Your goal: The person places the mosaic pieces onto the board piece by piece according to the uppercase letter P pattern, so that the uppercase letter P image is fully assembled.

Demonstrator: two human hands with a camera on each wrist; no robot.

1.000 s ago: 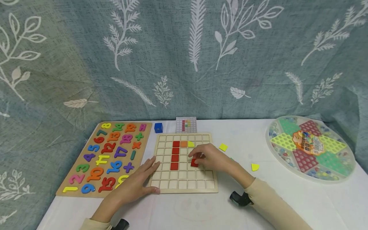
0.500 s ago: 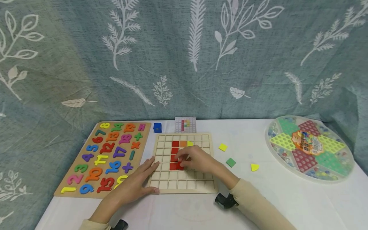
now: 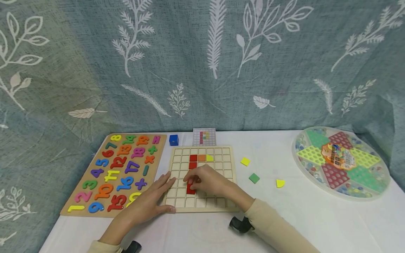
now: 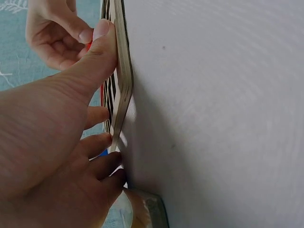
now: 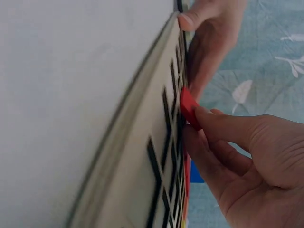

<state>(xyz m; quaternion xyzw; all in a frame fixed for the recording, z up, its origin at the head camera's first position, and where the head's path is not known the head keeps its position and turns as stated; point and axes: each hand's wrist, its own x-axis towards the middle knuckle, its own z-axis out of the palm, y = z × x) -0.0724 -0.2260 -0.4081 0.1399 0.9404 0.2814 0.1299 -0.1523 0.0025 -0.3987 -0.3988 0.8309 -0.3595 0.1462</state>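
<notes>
A wooden grid board lies in front of me in the head view. My right hand pinches a red square tile between thumb and fingers, low over the board. In the right wrist view this tile is tilted against the grid. Above it runs a column of red tiles, its lower part hidden behind my right hand. An orange tile and a yellow rounded tile continue the column's top row rightward. My left hand rests with spread fingers at the board's left edge, thumb at the near corner.
Right of the board lie a yellow square, a green square and a yellow rounded piece. A pattern card and blue cube stand behind. The number board is left, a round marble game right.
My right hand has carried the red tile leftward across the board to the lower end of the red column. The green square has come into full view. My left hand stays in place.
</notes>
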